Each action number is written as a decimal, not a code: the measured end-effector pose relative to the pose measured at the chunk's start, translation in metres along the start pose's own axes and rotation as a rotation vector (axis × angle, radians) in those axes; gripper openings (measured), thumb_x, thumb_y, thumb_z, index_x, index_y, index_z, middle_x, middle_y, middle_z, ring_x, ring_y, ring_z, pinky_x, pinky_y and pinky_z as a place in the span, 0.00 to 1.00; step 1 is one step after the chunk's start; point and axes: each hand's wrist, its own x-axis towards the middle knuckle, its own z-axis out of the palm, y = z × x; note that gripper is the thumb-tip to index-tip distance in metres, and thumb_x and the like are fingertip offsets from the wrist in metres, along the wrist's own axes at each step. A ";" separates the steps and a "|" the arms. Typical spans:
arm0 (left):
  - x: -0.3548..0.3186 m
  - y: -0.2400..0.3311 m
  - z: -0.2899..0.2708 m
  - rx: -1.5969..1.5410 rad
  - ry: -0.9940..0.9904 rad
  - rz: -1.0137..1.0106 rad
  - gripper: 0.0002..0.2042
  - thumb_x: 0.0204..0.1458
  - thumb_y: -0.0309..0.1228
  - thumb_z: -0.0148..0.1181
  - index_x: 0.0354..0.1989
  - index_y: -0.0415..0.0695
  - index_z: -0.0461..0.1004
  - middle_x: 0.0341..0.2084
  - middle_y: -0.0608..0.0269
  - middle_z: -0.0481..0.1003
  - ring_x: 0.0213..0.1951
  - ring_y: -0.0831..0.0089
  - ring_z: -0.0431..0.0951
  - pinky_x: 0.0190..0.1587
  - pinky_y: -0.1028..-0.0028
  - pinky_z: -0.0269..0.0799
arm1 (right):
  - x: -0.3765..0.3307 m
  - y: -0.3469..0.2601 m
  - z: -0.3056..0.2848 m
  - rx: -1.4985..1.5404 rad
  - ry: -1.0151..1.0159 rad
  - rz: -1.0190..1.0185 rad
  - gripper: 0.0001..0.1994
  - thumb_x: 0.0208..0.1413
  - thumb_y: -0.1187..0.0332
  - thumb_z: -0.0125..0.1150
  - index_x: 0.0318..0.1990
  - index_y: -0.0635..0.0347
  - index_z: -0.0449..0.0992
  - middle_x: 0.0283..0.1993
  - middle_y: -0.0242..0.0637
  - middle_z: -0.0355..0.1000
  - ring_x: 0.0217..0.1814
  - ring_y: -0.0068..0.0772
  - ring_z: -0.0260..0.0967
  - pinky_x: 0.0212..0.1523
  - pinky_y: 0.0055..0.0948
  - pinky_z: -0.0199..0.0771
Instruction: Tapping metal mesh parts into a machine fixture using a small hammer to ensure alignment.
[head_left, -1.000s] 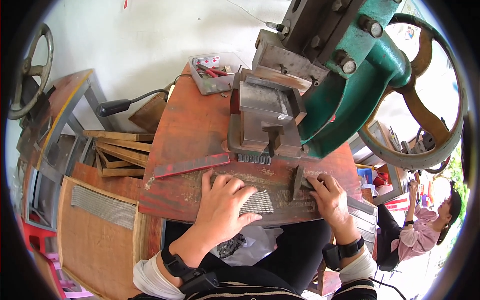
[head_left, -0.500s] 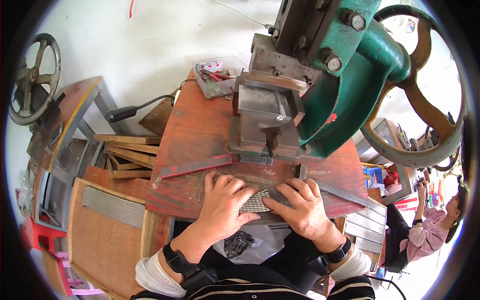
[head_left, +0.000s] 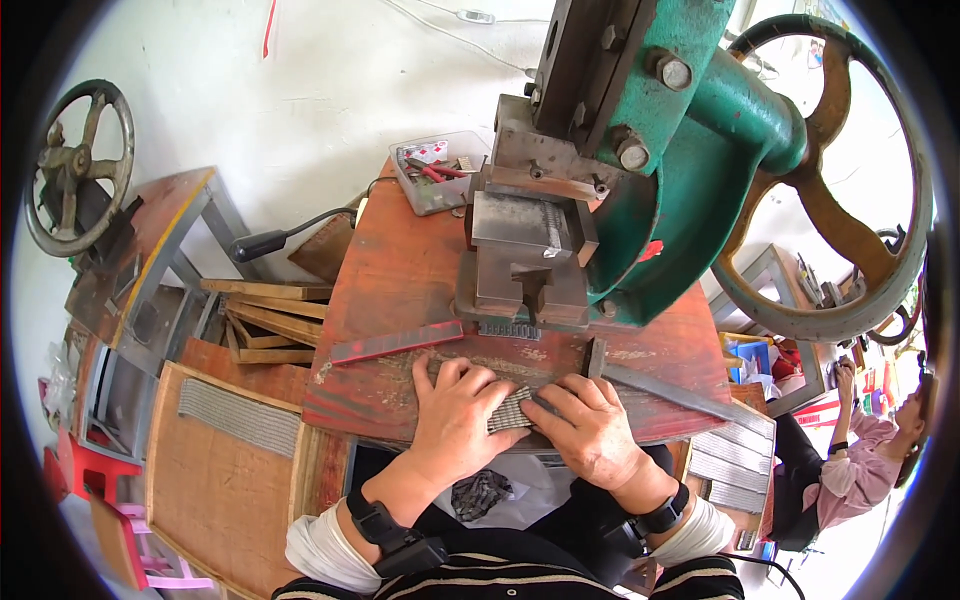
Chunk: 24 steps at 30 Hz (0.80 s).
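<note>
At the near edge of the worn red bench [head_left: 385,255], both hands close around a small block of ribbed grey metal strips [head_left: 510,412]. My left hand [head_left: 455,410] grips its left side, thumb along the near edge. On the opposite side, the fingers of my right hand [head_left: 588,425] press against the block and cover part of it. Beyond my left fingers lies a flat red-and-grey bar [head_left: 398,342]. A long grey metal bar with a crosspiece [head_left: 675,393] rests to the right of my right hand.
A green press [head_left: 690,190] with a large handwheel [head_left: 840,330] and a steel die [head_left: 525,235] stands beyond my hands. A plastic box of tools [head_left: 440,195] sits behind left. Wooden trays with ribbed strips flank the bench: left tray [head_left: 215,480], right tray [head_left: 725,500]. Another person [head_left: 860,460] sits far right.
The view has shifted slightly, so the bench and press appear displaced. Both hands stay on the strip block, which looks a little more tilted between the fingers.
</note>
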 end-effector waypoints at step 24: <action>-0.002 -0.005 0.004 -0.099 0.021 -0.034 0.25 0.34 0.42 0.76 0.43 0.47 0.79 0.40 0.68 0.74 0.50 0.61 0.68 0.61 0.39 0.46 | 0.005 0.005 -0.063 0.345 -0.249 0.360 0.21 0.52 0.74 0.65 0.55 0.62 0.71 0.35 0.49 0.74 0.34 0.55 0.76 0.33 0.43 0.77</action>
